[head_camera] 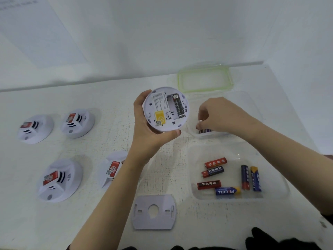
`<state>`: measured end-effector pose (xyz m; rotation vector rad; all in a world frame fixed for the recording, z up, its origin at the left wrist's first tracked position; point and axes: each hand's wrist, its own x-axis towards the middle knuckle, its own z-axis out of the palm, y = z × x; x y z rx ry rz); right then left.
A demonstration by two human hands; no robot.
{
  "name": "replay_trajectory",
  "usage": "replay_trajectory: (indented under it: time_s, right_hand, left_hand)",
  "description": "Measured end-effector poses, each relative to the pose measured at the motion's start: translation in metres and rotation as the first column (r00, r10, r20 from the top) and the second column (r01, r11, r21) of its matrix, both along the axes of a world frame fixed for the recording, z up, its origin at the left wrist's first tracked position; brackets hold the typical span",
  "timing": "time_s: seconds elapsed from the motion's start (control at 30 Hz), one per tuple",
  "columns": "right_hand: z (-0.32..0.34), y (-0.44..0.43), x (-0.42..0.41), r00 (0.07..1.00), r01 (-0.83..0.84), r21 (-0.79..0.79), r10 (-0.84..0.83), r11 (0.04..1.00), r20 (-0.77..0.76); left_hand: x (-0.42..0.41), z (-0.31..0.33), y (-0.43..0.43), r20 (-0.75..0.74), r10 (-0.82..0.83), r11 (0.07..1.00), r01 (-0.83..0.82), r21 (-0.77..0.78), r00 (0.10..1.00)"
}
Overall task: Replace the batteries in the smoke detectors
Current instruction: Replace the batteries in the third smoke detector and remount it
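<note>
My left hand [150, 136] holds a round white smoke detector [162, 109] with its back toward me. Its battery bay is uncovered, with one black battery [178, 105] seated on the right and the slot beside it bare. My right hand [218, 114] reaches into a clear plastic box [252, 103] and pinches a battery [204, 130] with thumb and fingertips. Nearer to me, a second clear box [281, 184] holds several loose batteries [227, 190] in red, black and blue.
Several white smoke detectors [60, 179] lie on the left of the white table, one [112, 168] partly hidden by my left forearm. A flat white mounting plate [154, 212] lies near the front edge. A green-rimmed lid [205, 78] rests by the wall.
</note>
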<state>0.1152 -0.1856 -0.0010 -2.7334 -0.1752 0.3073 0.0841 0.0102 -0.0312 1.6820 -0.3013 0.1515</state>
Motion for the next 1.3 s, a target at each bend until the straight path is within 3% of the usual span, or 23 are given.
replay_trajectory:
  time_s: [0.17,0.3,0.43,0.53,0.67,0.77,0.97,1.1,1.2,1.3]
  right_hand:
    - [0.007,-0.005,-0.009,0.998,0.010,0.274,-0.024,0.962,0.049]
    - [0.016,-0.007,-0.024,0.954,0.020,0.504,-0.168,0.863,0.249]
    - [0.026,-0.004,-0.044,0.837,-0.129,0.624,-0.252,0.771,0.485]
    - [0.027,0.000,-0.056,0.743,-0.307,0.521,-0.142,0.797,0.654]
    - [0.016,0.008,-0.063,0.508,-0.463,0.136,0.136,0.876,0.851]
    - [0.008,0.012,-0.064,0.387,-0.492,-0.052,0.272,0.869,0.881]
    - [0.004,0.011,-0.071,0.522,-0.548,0.094,0.253,0.831,0.814]
    - [0.006,0.013,-0.076,0.654,-0.471,0.284,0.114,0.835,0.748]
    - [0.013,0.012,-0.084,0.873,-0.347,0.492,0.083,0.799,0.481]
    - [0.017,0.010,-0.090,0.968,-0.247,0.704,0.147,0.666,0.201]
  left_hand:
    - [-0.004,-0.002,-0.001,-0.017,0.000,1.000,0.000,-0.001,1.000]
    - [-0.007,0.001,-0.002,-0.019,0.002,1.000,-0.002,-0.002,1.000]
    - [-0.011,0.002,-0.005,-0.024,-0.004,1.000,0.004,-0.009,1.000]
    - [-0.017,0.003,-0.008,-0.041,-0.050,0.997,0.047,-0.058,0.998]
    - [-0.024,0.004,-0.010,-0.042,-0.094,0.993,0.091,-0.070,0.995]
    - [-0.029,0.004,-0.010,-0.019,-0.081,0.994,0.079,-0.076,0.997]
    - [-0.041,0.009,-0.003,-0.025,-0.039,0.994,0.036,-0.104,0.999]
    - [-0.052,0.015,0.000,-0.046,-0.073,0.990,0.066,-0.123,0.996]
    - [-0.060,0.019,0.003,-0.044,-0.093,0.988,0.087,-0.125,0.995]
    - [-0.068,0.021,0.007,-0.027,-0.121,0.988,0.118,-0.098,0.992]
